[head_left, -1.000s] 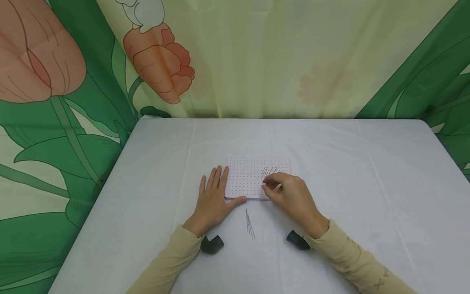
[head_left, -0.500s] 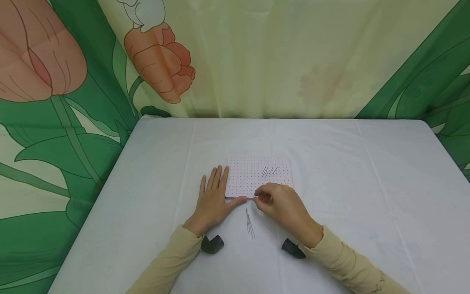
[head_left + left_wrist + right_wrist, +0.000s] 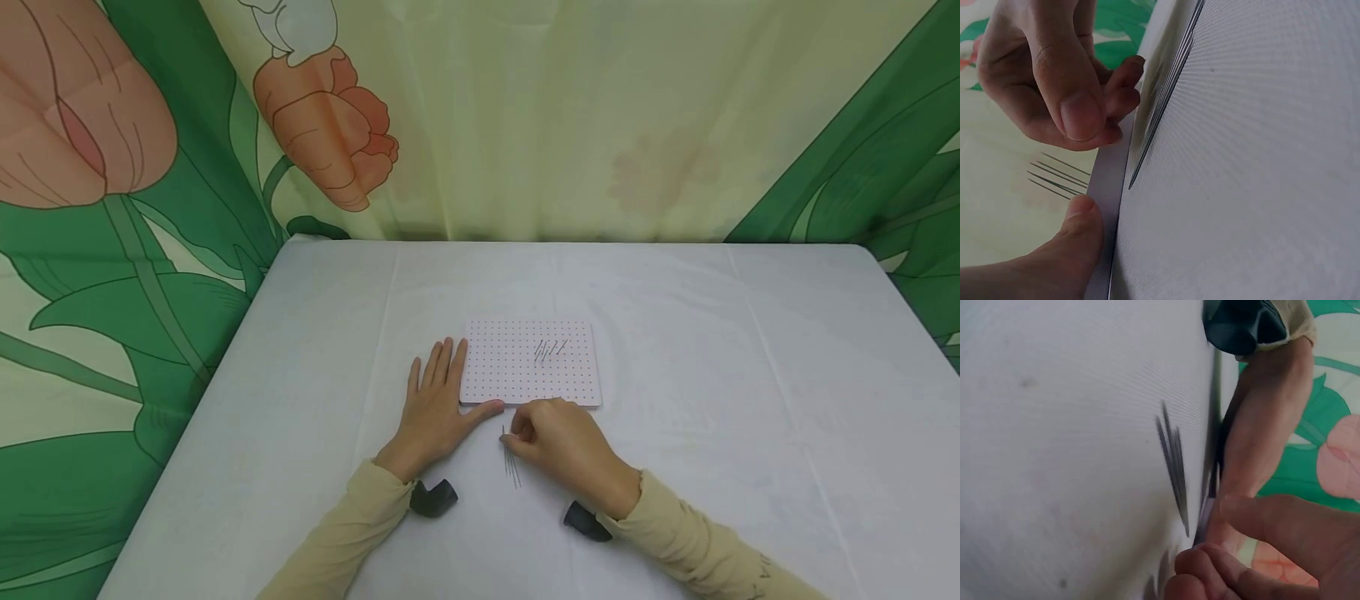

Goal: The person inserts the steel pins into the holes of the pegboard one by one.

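A pale pegboard with rows of small holes lies on the white table. My left hand rests flat along its left side, fingers spread, thumb against the front edge. Several thin dark needles stand slanted in the board's right half. More needles lie bunched on the cloth in front of the board. My right hand is over the upper end of this bunch. Its fingers are bent, with a gap between thumb and fingertips in the right wrist view, and nothing shows between them.
Black wrist pieces sit at both sleeve cuffs, close to the tablecloth. A curtain printed with flowers and leaves hangs behind the table.
My right hand has come from the board's right part toward me and left, down to the loose needles. The left hand has stayed in place.
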